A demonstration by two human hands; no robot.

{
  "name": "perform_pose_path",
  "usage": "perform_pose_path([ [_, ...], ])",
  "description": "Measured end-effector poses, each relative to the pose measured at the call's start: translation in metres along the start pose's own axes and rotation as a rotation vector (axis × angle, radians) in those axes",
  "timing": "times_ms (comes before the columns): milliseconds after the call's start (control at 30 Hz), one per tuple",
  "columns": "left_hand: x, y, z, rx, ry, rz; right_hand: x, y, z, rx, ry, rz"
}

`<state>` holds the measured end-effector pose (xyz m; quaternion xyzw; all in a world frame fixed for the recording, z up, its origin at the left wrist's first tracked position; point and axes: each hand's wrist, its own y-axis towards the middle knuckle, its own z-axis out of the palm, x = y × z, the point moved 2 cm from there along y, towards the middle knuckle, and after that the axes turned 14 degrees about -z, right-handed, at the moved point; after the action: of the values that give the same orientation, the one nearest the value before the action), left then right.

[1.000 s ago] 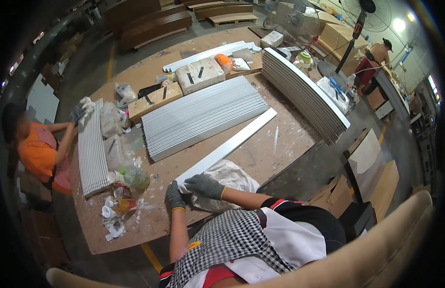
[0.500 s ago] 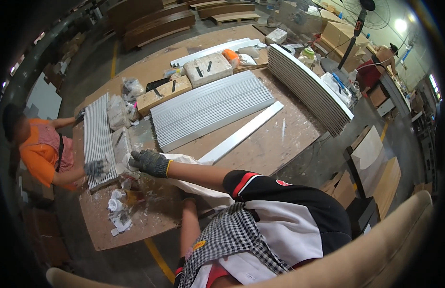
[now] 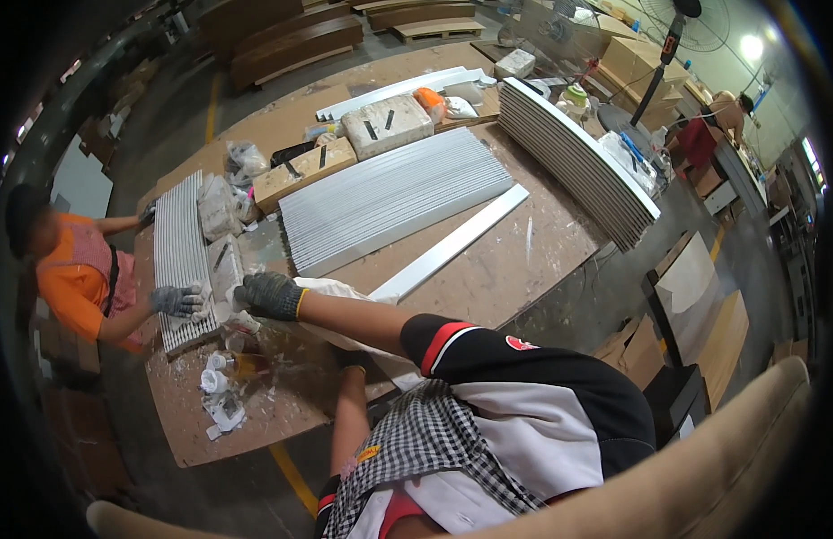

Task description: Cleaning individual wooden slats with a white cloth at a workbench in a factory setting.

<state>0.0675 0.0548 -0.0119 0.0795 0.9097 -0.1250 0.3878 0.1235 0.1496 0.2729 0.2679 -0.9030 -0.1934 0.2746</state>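
Observation:
My right hand (image 3: 271, 296), in a dark grey knit glove, reaches leftward with its fingers curled beside a white-wrapped block (image 3: 224, 262). A small white thing shows at its fingertips, too unclear to name. Off-white cloth (image 3: 381, 361) hangs beneath my right forearm. Only the wrist edge of my left hand (image 3: 354, 370) shows by the cloth; its fingers are hidden. Ahead lies a row of white slats (image 3: 394, 202), with a single white slat (image 3: 452, 242) apart on its near side. Near the table's left corner stand small white-topped bottles (image 3: 214, 381).
Across the left side, a person in orange rests gloved hands (image 3: 176, 301) on another row of slats (image 3: 178, 242). Slats on edge (image 3: 578, 166) line the table's right. Blocks (image 3: 387, 124) and plastic bags (image 3: 246, 162) sit behind; a pedestal fan (image 3: 673, 45) stands beyond.
My right hand has shifted slightly left and up, its forearm following. The co-worker's near hand has moved a little upward along the slats.

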Motion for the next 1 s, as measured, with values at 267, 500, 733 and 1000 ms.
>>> perform_pose_path([
  [267, 0.046, 0.013, 0.033, -0.127, 0.079, 0.112, -0.057, -0.084, -0.051, -0.898, 0.706, 0.635],
  [500, 0.06, 0.029, 0.036, 0.019, -0.049, 0.003, -0.07, -0.147, -0.015, -1.215, 1.893, 0.751],
  [733, 0.0, 0.002, -0.011, -0.339, 0.541, 0.377, -0.122, -0.185, 0.05, -0.826, 2.084, 0.25],
  [1000, -0.056, -0.027, -0.034, 0.177, 0.656, 0.041, -0.066, -0.121, -0.021, -0.939, 0.911, 0.892],
])
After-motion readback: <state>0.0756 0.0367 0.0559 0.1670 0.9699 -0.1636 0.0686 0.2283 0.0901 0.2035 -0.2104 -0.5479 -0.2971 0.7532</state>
